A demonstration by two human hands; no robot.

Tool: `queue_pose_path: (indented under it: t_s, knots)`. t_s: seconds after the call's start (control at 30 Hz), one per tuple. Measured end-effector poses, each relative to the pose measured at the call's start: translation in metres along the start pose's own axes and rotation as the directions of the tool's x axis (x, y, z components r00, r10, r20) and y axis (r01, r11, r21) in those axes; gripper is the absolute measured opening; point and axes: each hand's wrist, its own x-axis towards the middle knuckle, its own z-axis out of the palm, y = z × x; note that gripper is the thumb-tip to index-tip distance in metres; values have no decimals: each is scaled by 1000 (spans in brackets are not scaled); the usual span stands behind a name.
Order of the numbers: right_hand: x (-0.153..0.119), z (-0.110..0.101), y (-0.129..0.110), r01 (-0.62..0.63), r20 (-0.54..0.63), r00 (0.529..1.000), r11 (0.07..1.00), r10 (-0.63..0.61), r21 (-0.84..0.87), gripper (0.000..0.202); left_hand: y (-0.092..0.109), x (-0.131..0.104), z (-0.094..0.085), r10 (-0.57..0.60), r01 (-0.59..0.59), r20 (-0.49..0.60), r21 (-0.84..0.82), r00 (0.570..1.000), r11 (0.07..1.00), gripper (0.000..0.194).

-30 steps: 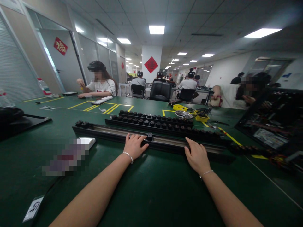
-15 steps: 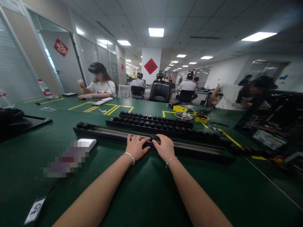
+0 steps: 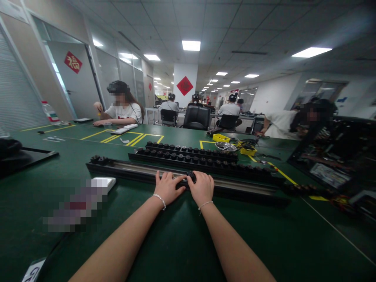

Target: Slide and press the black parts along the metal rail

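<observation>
A long black rail [image 3: 129, 169] with a pale inner channel lies across the green table in front of me. My right hand [image 3: 201, 187] is closed around a small black round part [image 3: 191, 174] at the rail's middle. My left hand [image 3: 167, 185] rests on the rail's near edge with its fingers spread, its index fingertip close to the part or touching it; I cannot tell which. Two similar black parts [image 3: 99, 159] sit at the rail's left end. Behind it stand two more black rails [image 3: 182, 157] lined with several such parts.
A pixelated phone-like device [image 3: 104, 182] lies at left. Yellow trays [image 3: 221, 138], a metal dish [image 3: 226, 146] and cables are at the back right. An open black case [image 3: 331, 172] stands on the right. Co-workers [image 3: 125, 103] sit across the table and beyond.
The view has shifted slightly, so the scene sits a little lower and further left. My right fingers now cover more of the black part. My left hand stays in much the same place.
</observation>
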Motion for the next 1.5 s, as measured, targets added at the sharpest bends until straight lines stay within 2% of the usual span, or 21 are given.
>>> queue_pose_path:
  t_s: [0.57, 1.17, 1.5]
  knots:
    - [-1, -2, 1, -22, -33, 999, 1000, 21, -23, 28, 1, -1, 1, -3, 4, -34, 7, 999, 1000, 42]
    - [-2, -8, 14, -68, -75, 995, 996, 64, -51, 28, 4, -1, -1, -24, 24, -15, 13, 1000, 1000, 45]
    - [-3, -11, 20, -102, -87, 991, 994, 98, -43, 28, 1, -1, 3, -4, 4, -33, 11, 999, 1000, 46]
